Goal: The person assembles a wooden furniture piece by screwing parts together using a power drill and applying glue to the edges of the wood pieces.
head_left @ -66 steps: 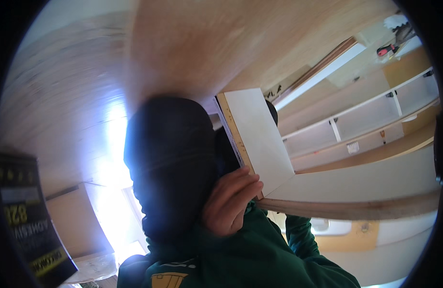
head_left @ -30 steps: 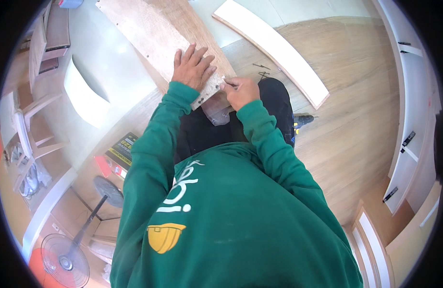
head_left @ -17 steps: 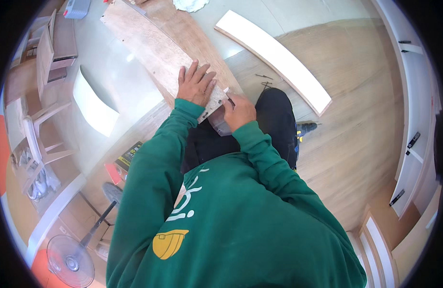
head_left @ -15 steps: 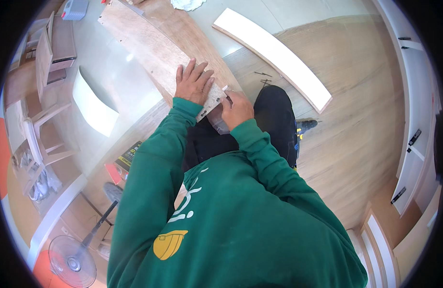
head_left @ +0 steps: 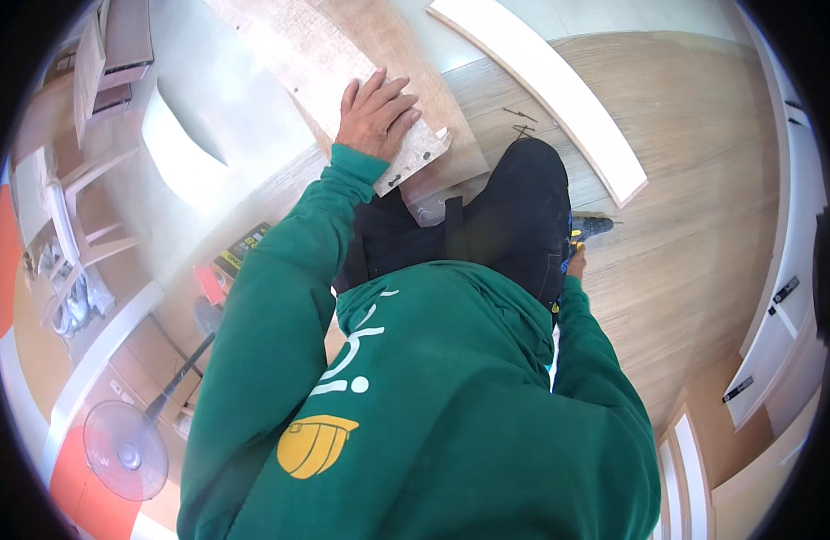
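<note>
My left hand point(head_left: 376, 119) lies flat with fingers spread on a pale wooden board point(head_left: 320, 63), close to its near end. Dark screws or holes show along that end, and a small white bit sits at its corner. Beneath is a wider brown wooden panel point(head_left: 464, 148). Beside my right knee, my right hand point(head_left: 576, 262) is at the handle of a dark cordless drill point(head_left: 595, 227) with yellow and blue parts. The fingers seem closed round it, though my leg and sleeve hide much of the grip. A clear plastic bag point(head_left: 428, 213) lies between my legs.
Several dark screws point(head_left: 522, 131) lie on the floor beyond my right knee. A long curved white-faced board point(head_left: 559, 85) is at the right. On the left are a curved white sheet point(head_left: 181, 148), a yellow-and-black box point(head_left: 239, 252), a chair point(head_left: 73, 216) and a standing fan point(head_left: 127, 450).
My right hand has left the board's corner and moved down and right to the drill beside my knee. My left hand stays on the board. The whole view has shifted slightly.
</note>
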A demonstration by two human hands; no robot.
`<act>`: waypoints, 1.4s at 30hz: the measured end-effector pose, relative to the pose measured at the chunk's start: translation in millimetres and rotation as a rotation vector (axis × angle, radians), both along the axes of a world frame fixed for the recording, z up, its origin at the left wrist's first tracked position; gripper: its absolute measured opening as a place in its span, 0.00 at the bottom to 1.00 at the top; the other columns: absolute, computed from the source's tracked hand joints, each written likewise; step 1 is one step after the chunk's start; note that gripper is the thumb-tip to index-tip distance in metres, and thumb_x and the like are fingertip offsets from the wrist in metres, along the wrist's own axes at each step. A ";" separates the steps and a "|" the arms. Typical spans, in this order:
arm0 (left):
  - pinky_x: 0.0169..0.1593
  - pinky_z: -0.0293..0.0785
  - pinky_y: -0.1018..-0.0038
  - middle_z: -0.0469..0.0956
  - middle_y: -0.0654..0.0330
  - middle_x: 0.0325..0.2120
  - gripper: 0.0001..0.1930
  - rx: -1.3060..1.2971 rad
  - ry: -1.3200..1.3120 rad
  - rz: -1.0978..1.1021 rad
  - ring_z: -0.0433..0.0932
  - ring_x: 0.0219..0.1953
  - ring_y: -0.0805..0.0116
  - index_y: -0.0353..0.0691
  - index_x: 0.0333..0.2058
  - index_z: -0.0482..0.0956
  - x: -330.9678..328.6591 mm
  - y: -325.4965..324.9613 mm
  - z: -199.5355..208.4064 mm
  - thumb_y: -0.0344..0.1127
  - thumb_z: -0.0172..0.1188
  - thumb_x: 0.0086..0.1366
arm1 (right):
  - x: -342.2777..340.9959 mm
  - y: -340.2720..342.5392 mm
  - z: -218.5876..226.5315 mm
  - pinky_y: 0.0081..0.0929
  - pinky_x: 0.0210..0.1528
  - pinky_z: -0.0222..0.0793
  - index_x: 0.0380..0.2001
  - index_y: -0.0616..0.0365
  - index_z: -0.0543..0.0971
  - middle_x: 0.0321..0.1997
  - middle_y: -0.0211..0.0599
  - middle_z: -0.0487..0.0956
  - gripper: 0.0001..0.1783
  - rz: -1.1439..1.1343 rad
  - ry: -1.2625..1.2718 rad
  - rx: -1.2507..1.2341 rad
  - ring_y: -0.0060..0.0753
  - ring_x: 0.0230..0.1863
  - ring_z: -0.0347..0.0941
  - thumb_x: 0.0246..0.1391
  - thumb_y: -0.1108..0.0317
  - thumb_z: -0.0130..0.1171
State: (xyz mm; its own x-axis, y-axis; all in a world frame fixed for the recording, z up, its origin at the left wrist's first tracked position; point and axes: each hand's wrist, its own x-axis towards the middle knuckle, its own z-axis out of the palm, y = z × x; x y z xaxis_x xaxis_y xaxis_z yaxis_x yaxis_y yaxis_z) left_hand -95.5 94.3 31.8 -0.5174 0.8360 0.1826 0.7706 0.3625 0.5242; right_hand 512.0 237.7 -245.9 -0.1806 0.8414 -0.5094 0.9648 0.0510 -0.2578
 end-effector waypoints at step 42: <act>0.66 0.49 0.45 0.72 0.65 0.54 0.11 -0.086 0.035 0.037 0.62 0.65 0.57 0.51 0.43 0.80 0.3 -15.6 5.1 0.39 0.62 0.61 | -412.6 -82.2 508.0 0.36 0.40 0.73 0.61 0.66 0.68 0.47 0.49 0.80 0.38 0.691 0.426 -0.231 0.47 0.36 0.78 0.43 0.73 0.64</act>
